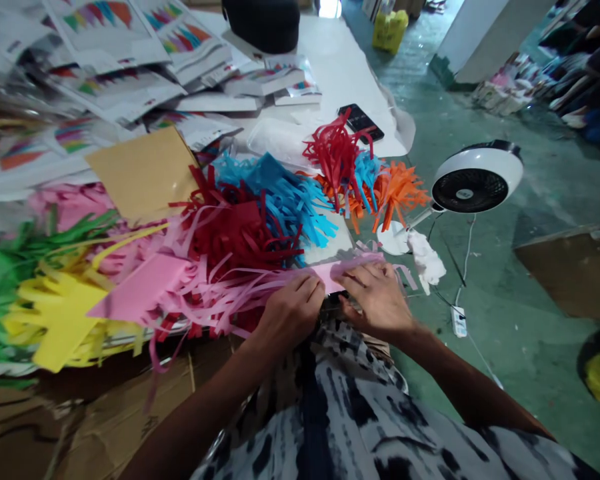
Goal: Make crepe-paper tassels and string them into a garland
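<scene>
Pink, thin and papery: one flat pink paper band (326,277) with fringe at both ends, lying right under the person's fingers at the table's near edge, spanning the gap between two bare hands.

Left hand (296,303): fingers curled nearly closed, has hold of the band's left end. Right hand (375,293): partly open, fingers spread, tips on the band's right end; cannot tell whether the thumb pinches it.

Counts. Red fringed paper bunches, two: one dark red (240,227) left of the hands, one brighter red (334,153) beyond them. Blue fringed paper, two clumps: larger (280,187), smaller (367,173). Orange fringed paper (401,190) beside the smaller blue. Yellow fringed paper bunch (65,310), one, overlapping green fringed paper (0,287) at far left. Pink folded paper panel (145,287), one, beside the yellow. Tan square sheet (143,173), one, behind these. Black phone (363,123), one. White-and-black round fan (475,179), one. White power socket (459,321), one, on the green floor (525,280).

White printed packets (110,33): overlapping, too many to count surely.

Writing: packets carry pictures of multicoloured fringe; lettering too small to read. Fan's hub badge and phone display likewise illegible.
</scene>
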Available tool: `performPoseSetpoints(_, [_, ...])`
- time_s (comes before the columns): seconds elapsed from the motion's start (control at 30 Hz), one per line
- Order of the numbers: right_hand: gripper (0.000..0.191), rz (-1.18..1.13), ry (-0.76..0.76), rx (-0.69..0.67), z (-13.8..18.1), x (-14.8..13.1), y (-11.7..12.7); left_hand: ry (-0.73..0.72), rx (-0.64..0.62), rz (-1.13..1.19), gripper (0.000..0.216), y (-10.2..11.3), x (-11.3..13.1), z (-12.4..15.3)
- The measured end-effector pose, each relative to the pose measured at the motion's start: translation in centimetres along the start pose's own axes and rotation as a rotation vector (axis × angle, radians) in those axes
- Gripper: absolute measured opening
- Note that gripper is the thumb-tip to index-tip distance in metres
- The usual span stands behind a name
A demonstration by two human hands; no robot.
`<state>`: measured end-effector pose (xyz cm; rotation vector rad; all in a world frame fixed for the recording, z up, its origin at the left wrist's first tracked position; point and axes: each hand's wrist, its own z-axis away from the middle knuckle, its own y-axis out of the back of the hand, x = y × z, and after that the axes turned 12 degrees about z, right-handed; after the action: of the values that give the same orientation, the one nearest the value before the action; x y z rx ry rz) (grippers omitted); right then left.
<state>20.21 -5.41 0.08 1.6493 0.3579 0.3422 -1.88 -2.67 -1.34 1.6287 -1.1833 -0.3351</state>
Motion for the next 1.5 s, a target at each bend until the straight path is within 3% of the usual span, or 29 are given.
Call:
performPoseSetpoints(0.13, [0.033, 0.02, 0.018, 0.022, -0.6, 0.2, 0.1, 0.093, 0.016, 0.055, 0.019, 0.1, 0.2, -0.2])
performPoseSetpoints(0.27, [0.033, 0.023, 0.011, 0.036, -0.7, 0.7, 0.6, 0.083, 0.012, 0.028, 0.02, 0.0, 0.1, -0.4])
performPoseSetpoints(0.53, [0.031, 0.021, 0.053, 0.091, -0.6, 1.0, 0.0, 0.098, -0.107, 0.036, 0.015, 0.9, -0.7, -0.7])
performPoseSetpoints(0.7, [0.025, -0.012, 0.097, 0.157, -1.2, 1.3, -0.4, 0.17, -0.007, 0.033, 0.024, 0.4, -0.1, -0.8])
performPoseSetpoints(0.97, [0.024, -0.047, 0.148, 0.166, -1.7, 1.6, -0.4, 0.069, 0.044, 0.003, 0.021, -0.2, 0.2, 0.3])
performPoseSetpoints(1.27, [0.022, -0.213, -0.038, 0.054, -1.5, 3.4, 0.1, 0.427, 0.004, 0.06, 0.014, 2.4, -1.0, 1.2])
performPoseSetpoints(1.5, [0.03, -0.062, -0.23, -0.037, -2.4, 2.3, 0.1, 0.553, -0.044, -0.101, 0.022, 1.8, -1.5, -0.2])
